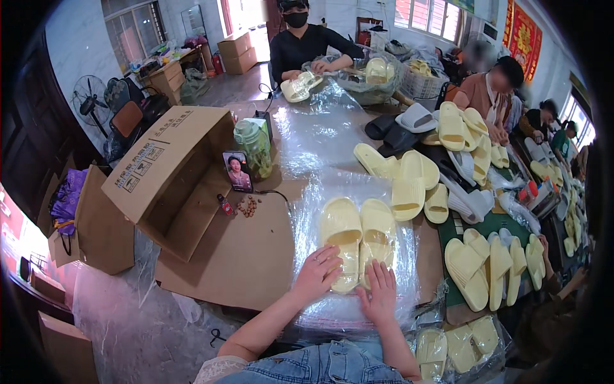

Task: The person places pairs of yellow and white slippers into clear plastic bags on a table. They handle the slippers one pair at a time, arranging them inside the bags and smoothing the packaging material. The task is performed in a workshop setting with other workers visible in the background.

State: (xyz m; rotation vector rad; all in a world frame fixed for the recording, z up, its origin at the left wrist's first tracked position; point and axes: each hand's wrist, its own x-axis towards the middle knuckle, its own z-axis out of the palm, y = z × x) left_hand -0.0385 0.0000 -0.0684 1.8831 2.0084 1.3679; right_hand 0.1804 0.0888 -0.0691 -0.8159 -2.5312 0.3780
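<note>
A pair of pale yellow slippers, a left one (342, 233) and a right one (377, 230), lies side by side in front of me, toes pointing away. Under them is a stack of clear plastic bags (400, 275); I cannot tell if the pair is inside the top bag. My left hand (318, 272) rests with fingers stretched out on the left slipper's heel half. Against the heel of the right slipper, my right hand (378, 291) lies flat with its fingers extended. Neither hand grips anything.
Loose slippers (409, 185) pile up on the right; bagged pairs (432, 352) lie below. A cardboard box (173, 147), phone (238, 171) and green bottle (254, 150) stand left. Across the table a person (307, 45) handles slippers; another person (489, 96) works at right.
</note>
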